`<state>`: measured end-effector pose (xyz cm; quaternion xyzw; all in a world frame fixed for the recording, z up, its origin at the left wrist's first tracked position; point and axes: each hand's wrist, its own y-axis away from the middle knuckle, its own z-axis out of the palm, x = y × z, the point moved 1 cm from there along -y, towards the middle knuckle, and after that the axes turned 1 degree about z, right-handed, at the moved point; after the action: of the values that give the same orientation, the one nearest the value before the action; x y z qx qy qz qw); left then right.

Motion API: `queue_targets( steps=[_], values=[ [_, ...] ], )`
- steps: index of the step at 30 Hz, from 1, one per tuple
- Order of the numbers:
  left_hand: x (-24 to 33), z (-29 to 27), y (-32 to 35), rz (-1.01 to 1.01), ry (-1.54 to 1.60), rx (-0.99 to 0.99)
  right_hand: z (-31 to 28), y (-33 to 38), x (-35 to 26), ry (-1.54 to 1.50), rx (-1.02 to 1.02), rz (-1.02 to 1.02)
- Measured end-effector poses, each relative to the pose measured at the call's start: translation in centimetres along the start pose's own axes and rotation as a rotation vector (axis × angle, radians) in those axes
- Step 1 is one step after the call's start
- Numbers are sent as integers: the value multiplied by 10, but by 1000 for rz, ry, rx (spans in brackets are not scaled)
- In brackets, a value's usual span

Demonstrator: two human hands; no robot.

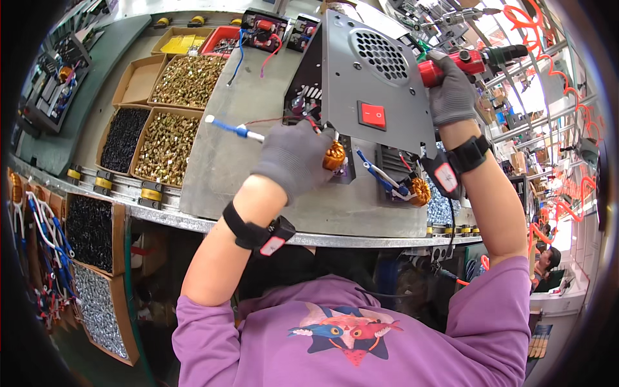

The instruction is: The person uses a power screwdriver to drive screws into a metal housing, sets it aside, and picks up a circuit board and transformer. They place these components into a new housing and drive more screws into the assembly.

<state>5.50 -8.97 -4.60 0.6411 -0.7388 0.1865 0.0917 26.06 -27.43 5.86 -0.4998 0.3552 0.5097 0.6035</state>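
Standing over the tabletop [271,216], a grey metal panel [380,90] with a round honeycomb grille and a red rocker switch [373,115] faces the person, tilted, between the two gloved hands. Below its lower left corner sits a copper coil [334,155], and the left hand [295,155] is right against it, fingers bent among thin wires at the corner. Its fingertips are partly hidden, so I cannot tell how far that grip is closed or what it holds. The right hand [451,93] is beside the panel's right edge, its grip closed round a red power tool [476,62] that points off to the right.

A white cable with a blue sleeve [235,129] sticks out to the left of the left hand. Under the panel's lower right part, a second copper coil [420,191] sits near blue-and-white leads [380,174]. Toward the far edge stands a circuit assembly [264,31] with blue and red wires.

Further left, cardboard boxes carry brass-coloured pieces [187,80] and black pieces [121,138], with a red bin [209,45] behind. Coiled red hoses [567,80] hang at far right.
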Motion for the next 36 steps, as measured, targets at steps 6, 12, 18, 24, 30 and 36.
queue_targets(
  steps=[6,12,18,24,30,36],
  values=[
    [52,16,13,-100,-117,48,13,10,0,62,5,-48],
    [23,-20,2,-149,-23,69,6,13,-3,94,43,-27],
    [-89,29,-40,-483,663,282,25,11,-18,46,-140,-97],
    [-49,30,-47,-533,237,102,73,17,-108,232,-262,-535],
    [-44,23,-57,-560,218,-34,158,43,-119,-123,-556,-439],
    [-50,42,-60,-526,236,11,196,50,-36,248,-729,-239]
  ],
)
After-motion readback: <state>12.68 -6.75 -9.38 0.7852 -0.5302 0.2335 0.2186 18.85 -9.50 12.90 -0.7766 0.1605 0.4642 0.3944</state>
